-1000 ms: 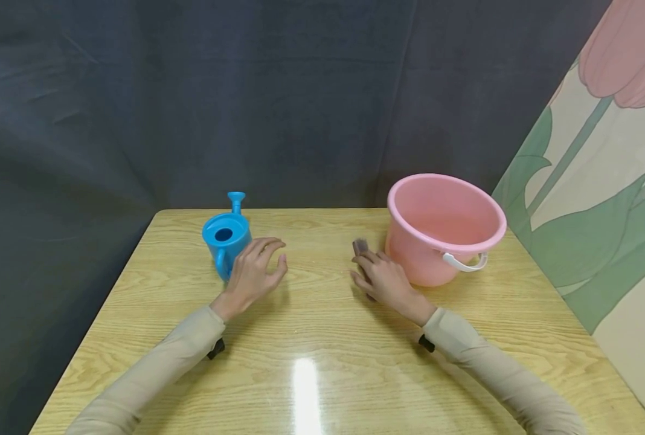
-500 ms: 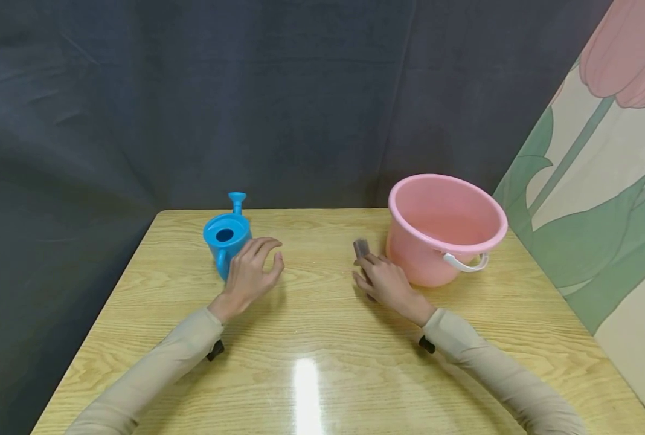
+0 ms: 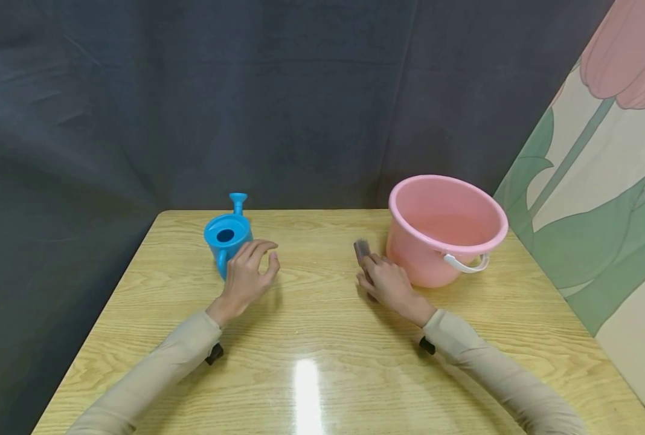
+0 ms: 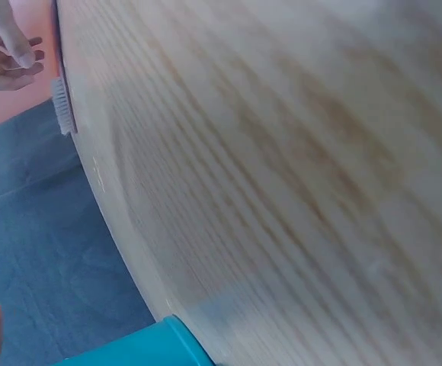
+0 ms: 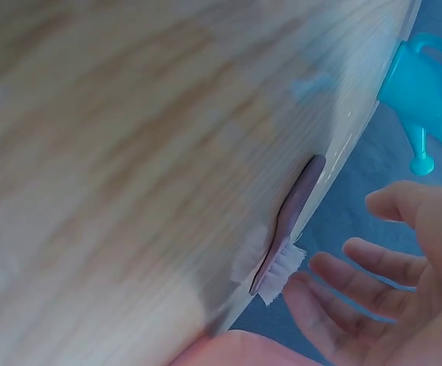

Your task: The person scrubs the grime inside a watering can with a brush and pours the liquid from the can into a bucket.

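A brush with a dark handle and pale bristles (image 5: 282,271) lies on the table, bristles up. In the right wrist view my right hand (image 5: 389,282) is beside and above it, fingers spread and loosely bent, with a gap to the handle. From the head view the right hand (image 3: 389,284) covers part of the brush (image 3: 362,249). My left hand (image 3: 244,279), fingers curved and holding nothing, is at the near right side of a blue watering can (image 3: 228,232) and overlaps it; whether they touch I cannot tell.
A pink bucket (image 3: 430,266) with a white handle stands just right of the right hand. Behind the wooden table (image 3: 311,314) hangs a dark cloth (image 3: 301,109). A wall with a tulip picture (image 3: 600,199) rises along the right side.
My left hand has drifted slightly left, toward the watering can. The right hand has shifted very slightly to the right, showing a little more of the brush. The objects have stayed in place.
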The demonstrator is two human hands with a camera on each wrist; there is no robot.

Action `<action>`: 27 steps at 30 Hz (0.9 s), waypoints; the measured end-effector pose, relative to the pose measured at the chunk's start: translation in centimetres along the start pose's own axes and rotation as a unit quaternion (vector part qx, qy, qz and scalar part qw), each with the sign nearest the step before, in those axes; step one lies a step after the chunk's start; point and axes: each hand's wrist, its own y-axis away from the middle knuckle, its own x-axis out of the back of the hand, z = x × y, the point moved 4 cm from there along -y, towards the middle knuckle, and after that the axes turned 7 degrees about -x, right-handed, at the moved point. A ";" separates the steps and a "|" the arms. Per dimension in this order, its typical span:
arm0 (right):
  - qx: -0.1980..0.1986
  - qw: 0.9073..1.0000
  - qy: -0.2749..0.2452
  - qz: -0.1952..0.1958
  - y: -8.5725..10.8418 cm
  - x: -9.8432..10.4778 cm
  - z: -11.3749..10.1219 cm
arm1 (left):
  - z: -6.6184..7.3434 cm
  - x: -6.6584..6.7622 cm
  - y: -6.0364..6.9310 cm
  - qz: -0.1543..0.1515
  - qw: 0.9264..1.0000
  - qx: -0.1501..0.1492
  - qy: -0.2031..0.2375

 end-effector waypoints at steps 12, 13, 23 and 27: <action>-0.018 1.000 0.021 0.001 0.1 -0.3 0.1 | -0.1 1.1 0.5 0.040 0.999 0.022 -0.013; -0.019 1.000 0.023 0.003 0.1 -0.3 0.1 | -0.1 1.2 0.5 0.044 0.999 0.024 -0.014; -0.039 0.999 0.036 -0.008 0.2 -0.2 0.1 | -0.4 2.2 0.7 0.079 0.996 0.047 -0.020; -0.041 0.998 0.038 -0.013 0.3 -0.1 0.0 | -0.6 2.4 0.9 0.089 0.994 0.063 -0.025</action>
